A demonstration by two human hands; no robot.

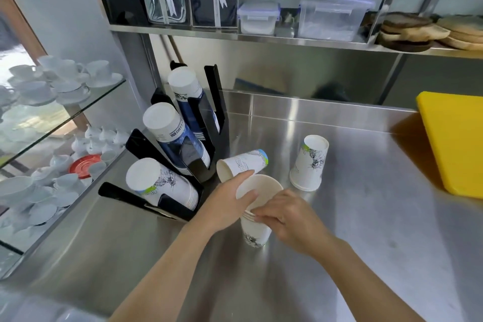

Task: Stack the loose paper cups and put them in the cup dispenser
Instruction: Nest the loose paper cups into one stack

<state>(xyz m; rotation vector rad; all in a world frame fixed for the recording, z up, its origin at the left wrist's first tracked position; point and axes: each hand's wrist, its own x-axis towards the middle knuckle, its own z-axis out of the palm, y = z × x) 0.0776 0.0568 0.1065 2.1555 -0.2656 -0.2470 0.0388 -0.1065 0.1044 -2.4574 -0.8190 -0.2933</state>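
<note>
A short stack of white printed paper cups (pixel 255 234) stands upright on the steel counter, mouth up. My left hand (pixel 228 204) grips the top cup's rim from the left. My right hand (pixel 288 217) pinches the stacked rims from the right. Just behind lies a single cup on its side (pixel 244 163), mouth toward me. An upside-down small stack of cups (pixel 309 163) stands to the right. The black cup dispenser (pixel 193 165) at the left holds three slanted rows of cups: white printed ones (pixel 162 184) nearest, blue ones (pixel 177 136) behind.
A yellow cutting board (pixel 454 144) leans at the right edge of the steel counter (pixel 366 217). Glass shelves (pixel 52 123) with white cups and saucers are on the left. A steel shelf (pixel 261 36) overhead carries plastic boxes and wooden coasters.
</note>
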